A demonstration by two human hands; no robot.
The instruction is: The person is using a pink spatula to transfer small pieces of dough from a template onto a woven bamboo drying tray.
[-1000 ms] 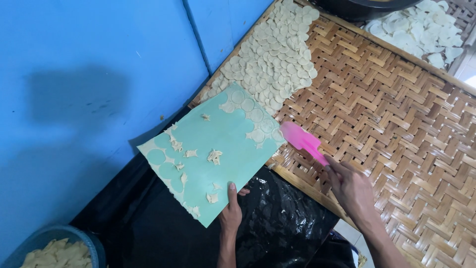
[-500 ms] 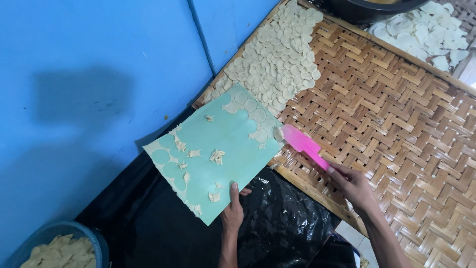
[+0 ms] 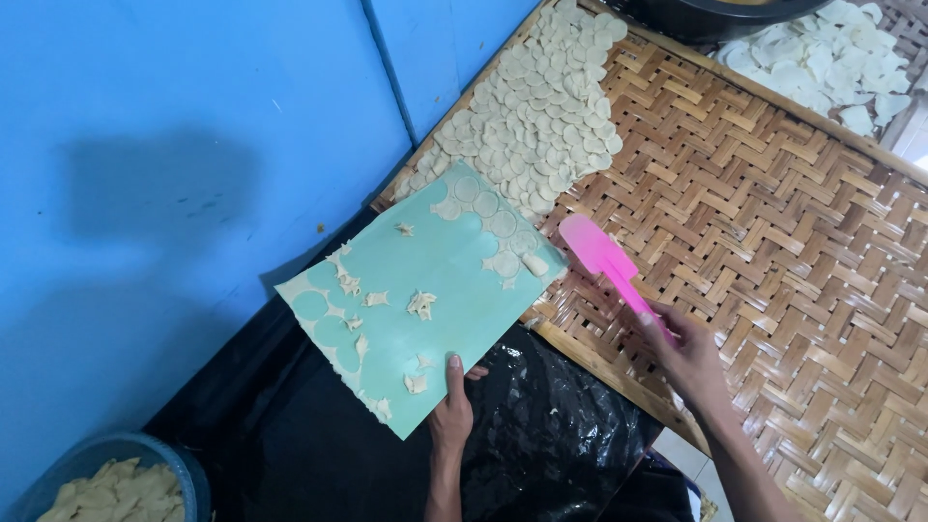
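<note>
– What do you have in hand?

– My left hand (image 3: 450,416) pinches one teal mat (image 3: 422,290) at its near edge, thumb on top; a few dough rounds and scraps cling to it. My right hand (image 3: 688,350) has its fingers wrapped around one pink spatula (image 3: 609,263).

– Containers?

– One woven bamboo tray (image 3: 773,251) carries many pale rounds (image 3: 536,121). One blue tub (image 3: 184,474), lower left, holds dough scraps.

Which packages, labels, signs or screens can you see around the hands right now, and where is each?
None in view: no package, label, sign or screen.
Nearest to wrapping: black plastic sheet, crumpled and glossy, under the left hand.
Left hand holds a plain teal board, rectangular and unprinted.
Right hand holds a plain pink spatula.
</note>
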